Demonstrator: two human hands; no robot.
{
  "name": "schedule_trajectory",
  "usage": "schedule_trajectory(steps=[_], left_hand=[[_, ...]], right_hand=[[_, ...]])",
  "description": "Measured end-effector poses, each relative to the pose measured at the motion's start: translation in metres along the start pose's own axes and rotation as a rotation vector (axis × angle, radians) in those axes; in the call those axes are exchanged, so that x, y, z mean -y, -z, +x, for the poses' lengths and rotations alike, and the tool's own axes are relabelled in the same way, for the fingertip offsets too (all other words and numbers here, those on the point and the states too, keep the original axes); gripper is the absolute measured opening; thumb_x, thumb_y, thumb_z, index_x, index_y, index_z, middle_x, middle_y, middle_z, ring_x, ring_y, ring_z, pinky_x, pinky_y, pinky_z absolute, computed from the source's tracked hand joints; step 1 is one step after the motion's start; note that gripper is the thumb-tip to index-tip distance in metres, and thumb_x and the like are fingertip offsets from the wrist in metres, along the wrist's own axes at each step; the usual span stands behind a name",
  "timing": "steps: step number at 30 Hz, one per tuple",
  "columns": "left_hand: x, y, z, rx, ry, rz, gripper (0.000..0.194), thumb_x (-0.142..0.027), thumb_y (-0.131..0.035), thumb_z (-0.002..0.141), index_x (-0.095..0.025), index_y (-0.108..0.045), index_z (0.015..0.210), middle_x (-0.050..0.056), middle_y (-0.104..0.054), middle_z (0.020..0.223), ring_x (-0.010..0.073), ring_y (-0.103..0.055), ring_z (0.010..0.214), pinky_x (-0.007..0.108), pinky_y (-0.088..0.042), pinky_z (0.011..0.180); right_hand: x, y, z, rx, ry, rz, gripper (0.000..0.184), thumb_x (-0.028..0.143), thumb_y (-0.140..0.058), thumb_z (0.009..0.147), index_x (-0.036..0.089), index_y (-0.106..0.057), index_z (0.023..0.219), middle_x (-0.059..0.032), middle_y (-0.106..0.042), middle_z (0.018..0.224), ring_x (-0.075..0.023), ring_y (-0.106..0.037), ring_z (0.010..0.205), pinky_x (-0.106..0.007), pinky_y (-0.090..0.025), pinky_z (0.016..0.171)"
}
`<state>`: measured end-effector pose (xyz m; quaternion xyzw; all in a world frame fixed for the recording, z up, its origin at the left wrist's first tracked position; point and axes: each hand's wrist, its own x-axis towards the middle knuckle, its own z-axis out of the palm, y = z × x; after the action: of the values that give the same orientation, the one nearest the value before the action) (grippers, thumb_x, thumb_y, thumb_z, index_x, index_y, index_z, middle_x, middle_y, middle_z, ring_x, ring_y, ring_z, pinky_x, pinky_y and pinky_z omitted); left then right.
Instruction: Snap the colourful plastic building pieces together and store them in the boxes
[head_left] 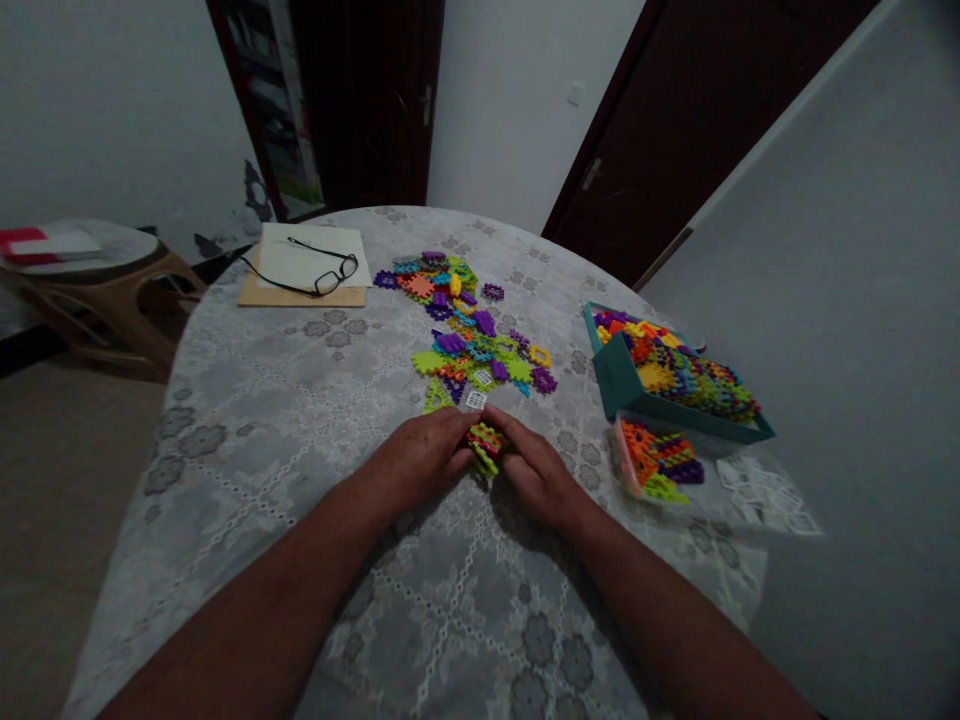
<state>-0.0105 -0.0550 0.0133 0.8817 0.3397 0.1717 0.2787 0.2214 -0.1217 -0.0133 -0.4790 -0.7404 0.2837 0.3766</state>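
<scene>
Between both hands is a small block of interlocking plastic building pieces (486, 450), lime green with red and yellow parts. My left hand (427, 450) is closed on its left side, fingers meeting the other hand near the top. From the right, my right hand (536, 468) grips the same block, its fingers partly hiding it. A white window-shaped piece (476, 400) shows just beyond the fingertips. Past it lies a loose pile of toothed plastic pieces (480, 350) in purple, green, orange, yellow and blue.
At the right stand a teal box (675, 420) heaped with coloured pieces and a clear tub (628, 462) holding more. White pieces in a clear bag (769, 495) lie beside them. Black glasses (328, 283) rest on paper and a board (262, 297) at the far left. A patterned cloth covers the table (247, 430).
</scene>
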Motion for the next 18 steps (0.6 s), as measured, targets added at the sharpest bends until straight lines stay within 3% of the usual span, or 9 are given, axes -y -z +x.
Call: schedule_trajectory(steps=[5, 9, 14, 18], left_hand=[[-0.002, 0.002, 0.001, 0.013, -0.017, 0.016, 0.028, -0.02, -0.063, 0.101, -0.023, -0.071, 0.128, 0.01, -0.077, 0.124, 0.0288, -0.071, 0.116, 0.042, -0.055, 0.107], [-0.004, 0.004, 0.0, 0.033, 0.005, 0.032, 0.022, -0.019, -0.062, 0.1, -0.021, -0.071, 0.121, 0.012, -0.076, 0.121, 0.0303, -0.072, 0.116, 0.044, -0.055, 0.107], [-0.001, 0.001, 0.0, 0.006, -0.016, 0.013, 0.036, -0.014, -0.059, 0.097, -0.022, -0.069, 0.131, 0.013, -0.075, 0.131, 0.0307, -0.07, 0.125, 0.045, -0.053, 0.114], [0.0, 0.0, 0.001, -0.002, -0.016, 0.019, 0.025, -0.017, -0.056, 0.099, -0.022, -0.071, 0.118, 0.012, -0.076, 0.118, 0.03, -0.071, 0.114, 0.045, -0.056, 0.107]], right_hand=[[0.003, -0.004, 0.0, 0.053, -0.041, 0.134, 0.077, 0.018, -0.056, 0.102, 0.033, -0.041, 0.176, -0.0042, -0.047, 0.179, -0.0289, -0.046, 0.164, -0.057, -0.036, 0.137], [0.01, -0.013, 0.003, 0.043, 0.003, 0.072, 0.093, 0.033, -0.074, 0.101, 0.032, -0.026, 0.181, -0.0112, -0.037, 0.183, -0.032, -0.041, 0.167, -0.058, -0.037, 0.137], [0.007, -0.025, 0.009, -0.076, 0.062, -0.096, 0.085, 0.024, -0.069, 0.102, 0.031, -0.033, 0.178, -0.0142, -0.047, 0.175, -0.0299, -0.044, 0.164, -0.056, -0.037, 0.137], [0.002, -0.024, 0.011, -0.071, 0.115, -0.122, 0.083, 0.015, -0.064, 0.099, 0.032, -0.036, 0.176, -0.0127, -0.051, 0.172, -0.0275, -0.047, 0.162, -0.054, -0.039, 0.136]])
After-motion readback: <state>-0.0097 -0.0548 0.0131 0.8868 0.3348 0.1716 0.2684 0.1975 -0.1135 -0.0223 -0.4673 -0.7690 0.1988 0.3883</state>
